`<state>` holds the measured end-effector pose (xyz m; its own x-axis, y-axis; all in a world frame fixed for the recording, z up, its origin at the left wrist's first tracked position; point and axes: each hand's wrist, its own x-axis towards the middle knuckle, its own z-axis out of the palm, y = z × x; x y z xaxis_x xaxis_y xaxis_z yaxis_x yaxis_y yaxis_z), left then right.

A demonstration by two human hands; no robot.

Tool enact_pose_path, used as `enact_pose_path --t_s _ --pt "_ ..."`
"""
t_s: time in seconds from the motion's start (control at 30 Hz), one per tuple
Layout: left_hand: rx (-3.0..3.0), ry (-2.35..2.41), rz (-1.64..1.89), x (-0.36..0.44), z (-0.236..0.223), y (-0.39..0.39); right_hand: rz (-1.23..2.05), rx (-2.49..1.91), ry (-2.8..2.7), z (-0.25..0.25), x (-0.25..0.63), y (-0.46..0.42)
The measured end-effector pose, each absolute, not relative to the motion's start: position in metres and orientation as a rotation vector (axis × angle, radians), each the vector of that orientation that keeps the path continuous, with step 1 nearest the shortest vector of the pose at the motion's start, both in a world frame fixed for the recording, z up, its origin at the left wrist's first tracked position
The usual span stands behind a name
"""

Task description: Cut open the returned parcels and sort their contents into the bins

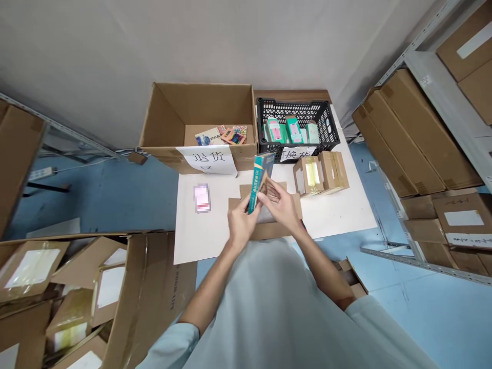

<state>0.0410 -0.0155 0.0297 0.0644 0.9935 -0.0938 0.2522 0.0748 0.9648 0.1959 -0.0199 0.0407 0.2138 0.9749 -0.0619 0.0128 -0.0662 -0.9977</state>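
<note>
A teal book (256, 180) with light lettering on its spine stands upright between my hands, over the middle of the table. My left hand (242, 219) grips its lower left side. My right hand (283, 206) is closed on the right side, the thumb near the lower edge and the fingers partly hidden behind the cover. Beneath the hands lies an opened cardboard box (265, 231) with its flaps spread; my hands and the book cover much of it.
At the back stand a large cardboard carton (165, 156) with books inside and a black plastic crate (328, 146) of green-and-white boxes. Small taped boxes (338, 169) sit at right. A blurred pinkish item (202, 198) lies left. Shelves flank the table; a parcel-filled carton (132, 287) stands lower left.
</note>
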Motion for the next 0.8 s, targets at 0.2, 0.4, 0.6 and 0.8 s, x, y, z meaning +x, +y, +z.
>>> enact_pose_path --t_s 0.2,0.4,0.6,0.8 --pt "1.722 1.174 0.951 0.053 0.023 -0.035 0.907 -1.547 -0.886 0.037 0.195 -0.020" --pt "1.266 1.221 0.971 0.024 0.035 0.003 1.207 -1.337 -0.796 0.046 0.240 -0.024" --pt "0.933 0.862 0.636 0.008 0.050 0.015 1.358 -1.286 -0.731 0.045 0.243 -0.032" --pt "0.891 0.939 0.637 0.010 0.048 0.008 1.385 -1.292 -0.699 0.045 0.241 -0.032"
